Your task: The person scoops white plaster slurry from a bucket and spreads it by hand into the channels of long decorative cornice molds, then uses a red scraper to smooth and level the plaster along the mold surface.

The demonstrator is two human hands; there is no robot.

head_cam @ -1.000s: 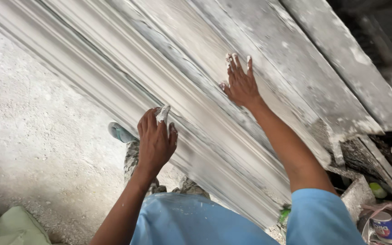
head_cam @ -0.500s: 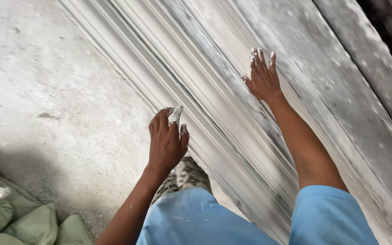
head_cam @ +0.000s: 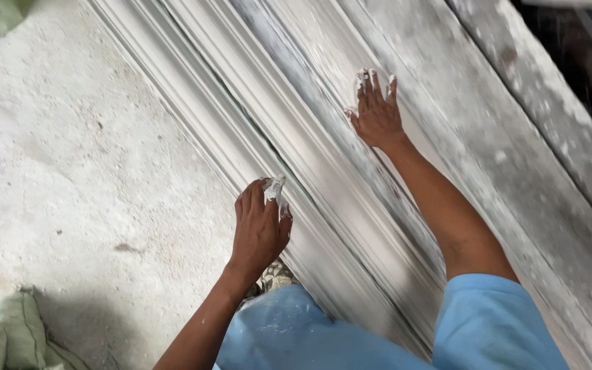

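White plaster moulding (head_cam: 351, 205), long ribbed length, lay diagonally on rough boards (head_cam: 515, 137) above concrete floor (head_cam: 70, 171). Left hand (head_cam: 260, 229) curled, pinching wet plaster lump (head_cam: 273, 188) against a rib; right hand (head_cam: 377, 116) flat, fingers spread, steadying profile. Best pressed lightly, along the groove. Green sacks (head_cam: 8, 336) at corner, contents hidden

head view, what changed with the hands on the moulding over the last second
Both hands slid along the long white plaster moulding away from the person's body. The left hand stays curled with white plaster at its fingertips; the right hand stays flat, fingers spread. Nothing was picked up or let go. The green sacks came into view at lower left.
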